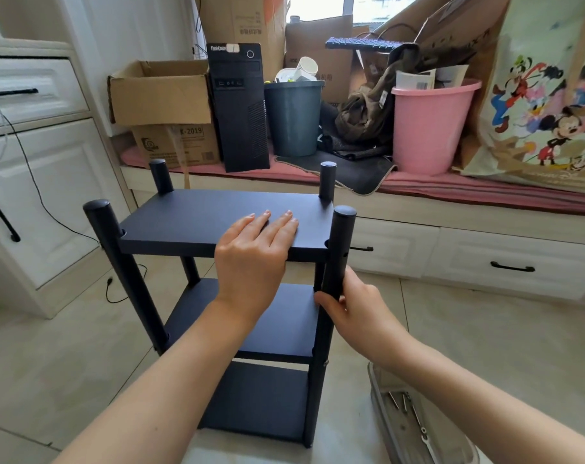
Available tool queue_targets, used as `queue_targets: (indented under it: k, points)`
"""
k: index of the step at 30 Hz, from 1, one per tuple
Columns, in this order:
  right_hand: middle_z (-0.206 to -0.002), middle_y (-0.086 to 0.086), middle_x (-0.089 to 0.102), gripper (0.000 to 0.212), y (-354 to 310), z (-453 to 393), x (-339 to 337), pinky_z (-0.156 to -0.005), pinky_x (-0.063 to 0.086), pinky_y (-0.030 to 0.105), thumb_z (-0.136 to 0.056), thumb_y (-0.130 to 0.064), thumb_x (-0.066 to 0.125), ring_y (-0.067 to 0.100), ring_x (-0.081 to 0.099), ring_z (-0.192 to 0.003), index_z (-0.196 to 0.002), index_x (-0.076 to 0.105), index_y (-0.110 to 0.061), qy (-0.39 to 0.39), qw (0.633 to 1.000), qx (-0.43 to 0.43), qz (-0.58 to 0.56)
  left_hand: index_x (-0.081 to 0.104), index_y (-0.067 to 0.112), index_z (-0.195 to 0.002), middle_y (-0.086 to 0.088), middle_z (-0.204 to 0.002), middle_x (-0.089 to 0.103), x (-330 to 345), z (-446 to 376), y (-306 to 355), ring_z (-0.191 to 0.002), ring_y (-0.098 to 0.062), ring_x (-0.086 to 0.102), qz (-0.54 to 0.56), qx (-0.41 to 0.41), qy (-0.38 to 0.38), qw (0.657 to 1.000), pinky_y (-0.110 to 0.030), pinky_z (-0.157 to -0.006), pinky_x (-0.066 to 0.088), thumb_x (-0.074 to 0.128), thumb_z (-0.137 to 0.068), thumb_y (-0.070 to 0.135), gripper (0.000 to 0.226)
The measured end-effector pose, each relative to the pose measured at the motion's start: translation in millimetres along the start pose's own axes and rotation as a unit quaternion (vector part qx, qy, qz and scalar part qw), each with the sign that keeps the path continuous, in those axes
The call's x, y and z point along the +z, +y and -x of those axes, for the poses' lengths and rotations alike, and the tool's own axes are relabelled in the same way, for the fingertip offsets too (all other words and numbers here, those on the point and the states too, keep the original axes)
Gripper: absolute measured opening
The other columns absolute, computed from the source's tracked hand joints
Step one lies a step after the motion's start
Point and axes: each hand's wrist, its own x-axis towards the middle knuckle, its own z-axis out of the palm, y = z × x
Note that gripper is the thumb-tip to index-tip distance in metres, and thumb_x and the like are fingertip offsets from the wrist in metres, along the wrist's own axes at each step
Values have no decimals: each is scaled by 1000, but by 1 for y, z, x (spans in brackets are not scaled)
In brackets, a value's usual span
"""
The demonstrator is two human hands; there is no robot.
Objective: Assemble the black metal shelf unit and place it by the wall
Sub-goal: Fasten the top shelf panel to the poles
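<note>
The black metal shelf unit (pixel 190 216) stands upright on the tiled floor in front of me, with three boards between round black posts. My left hand (pixel 254 256) lies flat on the top board near its front edge, fingers straight. My right hand (pixel 348 306) grips the near right post (pixel 339 249) just below the top board. The near left post (pixel 113 249) leans slightly outward. The two far posts stick up above the top board.
A clear tray (pixel 415 426) with screws and a small wrench lies on the floor at my right. Ahead is a window bench with drawers, holding cardboard boxes (pixel 160 92), a computer tower (pixel 239 108), a grey bin (pixel 293 115) and a pink bucket (pixel 430 125). White cabinets (pixel 33 195) stand at left.
</note>
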Motion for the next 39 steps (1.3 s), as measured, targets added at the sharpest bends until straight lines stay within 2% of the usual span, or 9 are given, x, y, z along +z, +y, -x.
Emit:
queue_targets:
  k: [5,8,11,15,19,21,23,27,39]
  points:
    - [-89,8,69,15,1,-1,-1,-78,56,46,-97,-29,58,31,66,-81,-109,51,-24,15,1000,-10,-11,75,7,-116,-5,-116,75,-20,4,18,-118,-33,67,89,-40,-34,995,-56,-105,48,67,-86,-5,33]
    - [-90,9,70,17,1,-3,-2,-80,56,46,-96,-28,60,29,67,-84,-110,54,-22,21,999,-20,-24,76,19,-109,8,-106,74,-46,15,36,-110,-15,65,261,-155,-21,953,-29,-101,49,69,-90,17,21]
    - [-87,4,70,14,1,-5,-2,-78,57,41,-95,-30,62,23,69,-81,-104,56,-21,28,999,-16,-23,72,30,-91,17,-87,71,-61,9,38,-92,-4,67,407,-440,-85,796,-12,-80,49,73,-89,30,2]
    - [-87,5,69,12,0,-4,1,-75,57,38,-95,-30,62,25,68,-82,-101,55,-22,33,999,-13,-14,71,11,-108,0,-99,78,-50,-2,28,-97,-15,74,570,-672,-122,458,-30,-93,54,73,-90,30,27]
    - [-80,1,67,12,-5,-1,9,-68,55,28,-94,-28,64,19,66,-76,-97,54,-24,33,999,-22,-9,65,7,-127,-9,-120,73,-41,-14,33,-109,-19,70,648,-679,-82,336,-32,-100,50,71,-90,31,45]
    - [-76,-1,66,13,-8,1,12,-66,55,27,-93,-26,66,16,65,-71,-93,53,-23,31,999,-30,-11,67,5,-121,-11,-115,74,-36,-19,37,-102,-20,72,667,-677,-59,305,-29,-92,55,70,-90,28,39]
    - [-76,-1,66,12,-12,3,14,-68,56,28,-93,-25,67,15,65,-70,-97,56,-21,21,999,-35,-20,69,7,-97,-8,-89,74,-33,-23,39,-79,-18,72,684,-667,-57,289,-27,-76,60,68,-93,23,17]
    - [-84,11,69,17,-16,3,13,-78,57,45,-94,-24,65,29,67,-81,-105,57,-14,6,999,-27,-35,56,14,-76,-3,-72,62,-32,-31,37,-67,-15,67,735,-627,-40,256,-26,-65,59,58,-98,16,23]
    - [-84,13,66,21,-15,5,14,-78,57,48,-94,-25,65,32,66,-81,-109,55,-16,9,999,-36,-27,56,11,-76,-10,-83,60,-33,-18,35,-85,-23,68,734,-596,-81,317,-37,-87,58,57,-98,15,22]
